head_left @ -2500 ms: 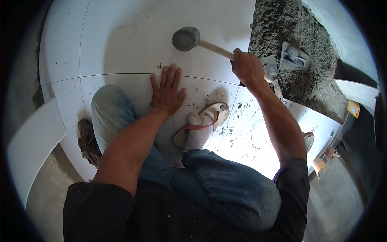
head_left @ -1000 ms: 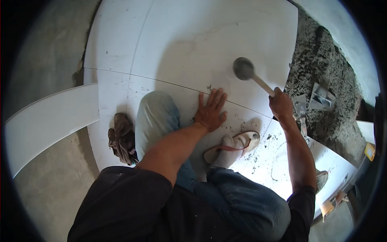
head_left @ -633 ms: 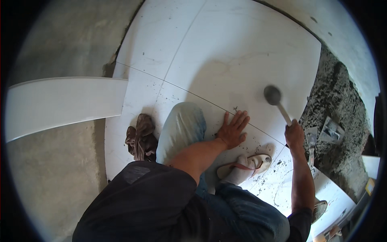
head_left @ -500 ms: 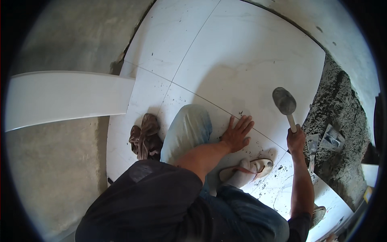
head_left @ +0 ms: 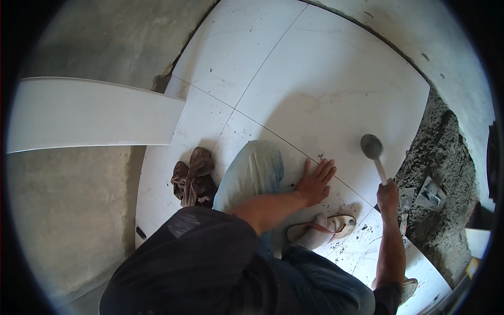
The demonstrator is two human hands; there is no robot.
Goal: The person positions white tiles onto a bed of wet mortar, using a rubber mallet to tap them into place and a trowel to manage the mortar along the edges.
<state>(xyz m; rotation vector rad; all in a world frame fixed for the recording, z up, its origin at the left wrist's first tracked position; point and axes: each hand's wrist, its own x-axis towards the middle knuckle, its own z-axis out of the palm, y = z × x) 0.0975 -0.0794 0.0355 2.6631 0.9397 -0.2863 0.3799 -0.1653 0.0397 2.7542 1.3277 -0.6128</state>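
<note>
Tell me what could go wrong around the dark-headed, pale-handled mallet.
A stray blow from the mallet might catch the bare left hand, whose fingers lie across the tile seam. A hard knock might chip the white veined floor tile at its edge beside the rough grey mortar. Dark crumbs scattered around the red-strapped beige sandal might make the foot slip.

You have room over the far half of the broad white marbled tile (head_left: 341, 68). Left of your left hand (head_left: 314, 185), your bent knee in faded blue denim (head_left: 254, 170) and a crumpled brown cloth (head_left: 197, 178) bar the way; right of your right hand (head_left: 388, 197), a flat steel trowel (head_left: 431, 194) obstructs the rough grey mortar (head_left: 438, 233).
</note>
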